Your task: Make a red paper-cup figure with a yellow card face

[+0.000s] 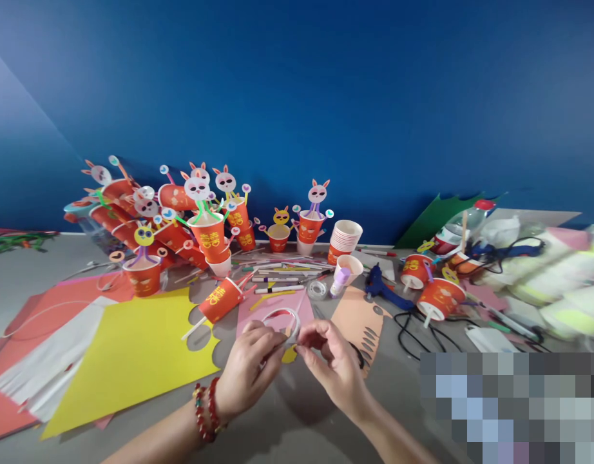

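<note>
A white ring that looks like a roll of tape (294,318) is held up in front of me over the table. My left hand (251,364) is closed on its lower left side; red bead bracelets circle that wrist. At the roll's right edge, my right hand (333,361) pinches with thumb and index finger, the other fingers curled. Whether a loose tape end lies in that pinch is too small to tell. Beneath the roll lies a pink sheet (249,316), with a small yellow piece (290,355) just below the hands. A red paper cup (220,300) lies tilted to the left.
Red cups with rabbit figures (207,235) crowd the back left. Yellow card (147,348) spreads at left. Markers, a clear tape roll (317,290), a glue stick (341,281) and a cup stack (345,240) stand mid-table. A blue glue gun (386,288) and black cables (437,335) lie right.
</note>
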Available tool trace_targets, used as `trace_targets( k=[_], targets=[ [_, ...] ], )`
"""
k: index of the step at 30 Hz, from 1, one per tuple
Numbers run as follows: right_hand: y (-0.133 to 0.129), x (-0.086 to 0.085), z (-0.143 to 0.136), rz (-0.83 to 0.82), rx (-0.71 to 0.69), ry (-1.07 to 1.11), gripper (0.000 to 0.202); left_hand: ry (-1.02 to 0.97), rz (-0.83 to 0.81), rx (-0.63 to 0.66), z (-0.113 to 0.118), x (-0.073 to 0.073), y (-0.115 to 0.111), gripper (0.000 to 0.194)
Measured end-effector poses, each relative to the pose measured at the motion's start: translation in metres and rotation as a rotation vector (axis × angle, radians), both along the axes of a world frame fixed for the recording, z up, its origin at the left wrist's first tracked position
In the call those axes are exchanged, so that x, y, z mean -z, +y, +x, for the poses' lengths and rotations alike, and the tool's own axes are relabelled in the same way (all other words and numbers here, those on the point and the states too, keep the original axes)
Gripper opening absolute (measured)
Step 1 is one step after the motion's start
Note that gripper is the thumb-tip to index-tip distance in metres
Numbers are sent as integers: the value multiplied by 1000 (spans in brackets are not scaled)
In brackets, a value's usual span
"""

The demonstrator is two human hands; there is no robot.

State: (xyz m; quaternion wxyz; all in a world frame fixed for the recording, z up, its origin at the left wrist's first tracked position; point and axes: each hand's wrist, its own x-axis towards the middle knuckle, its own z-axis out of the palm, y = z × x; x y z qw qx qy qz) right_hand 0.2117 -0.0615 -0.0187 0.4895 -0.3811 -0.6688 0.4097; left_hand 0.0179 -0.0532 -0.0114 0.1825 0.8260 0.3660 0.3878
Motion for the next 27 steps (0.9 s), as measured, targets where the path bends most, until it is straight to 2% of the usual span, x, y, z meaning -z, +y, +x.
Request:
trace_targets(
  k=[13,19,21,23,25,27],
  targets=[
    [4,-3,-3,228,23,-162,12,7,1,-50,0,2,2,17],
    [-3,-1,-5,273,37,-192,12,-174,-160,-89,1,8,2,18],
    [-4,0,-2,284,72,-152,11,-263,-225,-152,-4,14,7,20],
    [1,2,6,240,143,-67,9,-321,-226,-277,-11,20,14,21],
    [10,5,14,153,201,9,7,-203,-156,-288,-16,22,20,16],
    [21,9,21,78,187,42,8,-12,-79,-216,-16,22,23,15]
  ],
)
